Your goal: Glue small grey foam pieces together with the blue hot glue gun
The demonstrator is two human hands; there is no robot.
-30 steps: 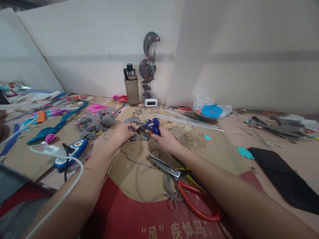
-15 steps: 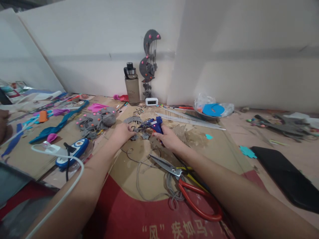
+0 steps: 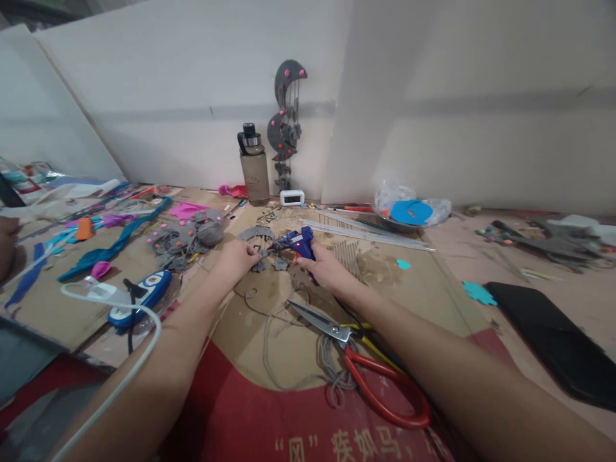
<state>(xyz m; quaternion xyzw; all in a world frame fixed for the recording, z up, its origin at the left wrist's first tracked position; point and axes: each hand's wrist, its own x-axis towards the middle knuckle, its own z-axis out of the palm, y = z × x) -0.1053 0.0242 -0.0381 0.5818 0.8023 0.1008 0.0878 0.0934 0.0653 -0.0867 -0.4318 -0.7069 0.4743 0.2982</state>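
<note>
My right hand (image 3: pixel 325 263) is wrapped round a blue hot glue gun (image 3: pixel 304 242), whose nozzle points left. My left hand (image 3: pixel 239 258) is closed in a pinch at a small grey felt piece (image 3: pixel 260 264), just left of the nozzle. Another grey felt cutout (image 3: pixel 280 264) lies below the gun's tip. Behind the fingers rests a curved grey felt shape (image 3: pixel 255 232). Thin grey cord (image 3: pixel 267 340) loops over the cardboard nearer me. Scissors with red handles (image 3: pixel 353 359) lie partly open beneath my right forearm.
At the back stand a water bottle (image 3: pixel 254 170), a small white digital clock (image 3: pixel 292 197) and a hanging moon-shaped felt ornament (image 3: pixel 283 131). Grey felt with yarn (image 3: pixel 187 234) lies left. A black phone (image 3: pixel 553 340) is at right. A white cable (image 3: pixel 149 356) crosses my left forearm.
My left fingers have shifted very slightly at the grey felt piece. The glue gun stays almost in place, its nozzle still beside my left fingertips. The view has tilted a little.
</note>
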